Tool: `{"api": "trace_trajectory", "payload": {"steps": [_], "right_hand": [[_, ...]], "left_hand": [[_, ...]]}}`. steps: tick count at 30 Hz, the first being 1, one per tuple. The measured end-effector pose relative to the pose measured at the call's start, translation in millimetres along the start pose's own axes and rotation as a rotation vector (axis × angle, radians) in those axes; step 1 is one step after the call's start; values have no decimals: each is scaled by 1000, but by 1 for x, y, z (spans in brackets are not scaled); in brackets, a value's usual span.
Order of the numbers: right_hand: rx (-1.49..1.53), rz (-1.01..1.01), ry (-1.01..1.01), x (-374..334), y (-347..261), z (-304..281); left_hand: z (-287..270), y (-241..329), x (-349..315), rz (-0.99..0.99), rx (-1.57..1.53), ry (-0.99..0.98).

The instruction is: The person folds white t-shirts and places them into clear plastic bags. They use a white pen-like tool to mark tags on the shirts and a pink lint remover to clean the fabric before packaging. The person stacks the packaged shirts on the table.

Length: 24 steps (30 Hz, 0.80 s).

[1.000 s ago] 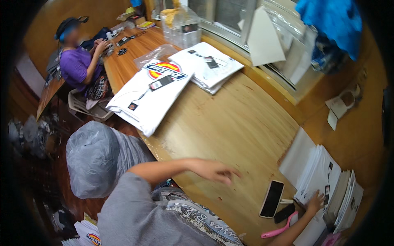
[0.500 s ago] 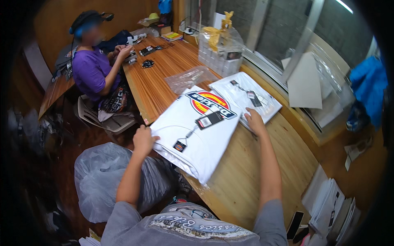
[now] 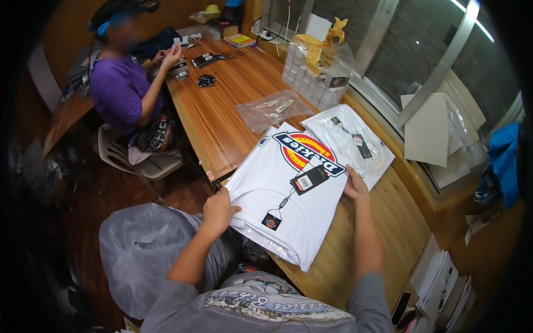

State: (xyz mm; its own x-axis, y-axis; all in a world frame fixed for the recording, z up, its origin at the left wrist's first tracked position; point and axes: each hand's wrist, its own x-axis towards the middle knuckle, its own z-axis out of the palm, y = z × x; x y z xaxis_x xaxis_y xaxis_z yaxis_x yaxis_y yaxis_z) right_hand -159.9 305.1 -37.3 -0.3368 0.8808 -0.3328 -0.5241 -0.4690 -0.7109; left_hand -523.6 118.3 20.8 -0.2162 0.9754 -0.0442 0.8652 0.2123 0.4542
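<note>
A folded white T-shirt [image 3: 277, 188] with a round red, yellow and blue print lies on top of a small stack at the near edge of the wooden table [image 3: 233, 105]. Black hang tags [image 3: 308, 178] rest on its front. My left hand [image 3: 218, 210] grips the shirt's left edge, which overhangs the table. My right hand [image 3: 355, 186] presses on the shirt's right edge. Just beyond lies a stack of bagged white shirts [image 3: 350, 141].
An empty clear plastic bag [image 3: 270, 109] lies farther up the table. A bag of small white boxes [image 3: 317, 72] stands by the window. Another person in purple [image 3: 125, 91] sits at the far left end. A big grey plastic sack [image 3: 141, 255] stands by my left knee.
My view turned left from the papers at the right end to the shirts. Both hands came onto the top shirt; in the last half second they kept their places on its edges.
</note>
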Motion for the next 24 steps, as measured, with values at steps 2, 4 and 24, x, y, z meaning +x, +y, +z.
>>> {"api": "trace_trajectory", "payload": {"steps": [2,4,24], "right_hand": [[44,30,-74,-32,16,18],[91,155,-101,-69,37,25],[-38,-160,117,-322,116,-9]], "left_hand": [[-8,3,1,-47,-70,-74],[-14,2,6,-29,-182,-146],[22,105,-93,635,-375,-179]]}}
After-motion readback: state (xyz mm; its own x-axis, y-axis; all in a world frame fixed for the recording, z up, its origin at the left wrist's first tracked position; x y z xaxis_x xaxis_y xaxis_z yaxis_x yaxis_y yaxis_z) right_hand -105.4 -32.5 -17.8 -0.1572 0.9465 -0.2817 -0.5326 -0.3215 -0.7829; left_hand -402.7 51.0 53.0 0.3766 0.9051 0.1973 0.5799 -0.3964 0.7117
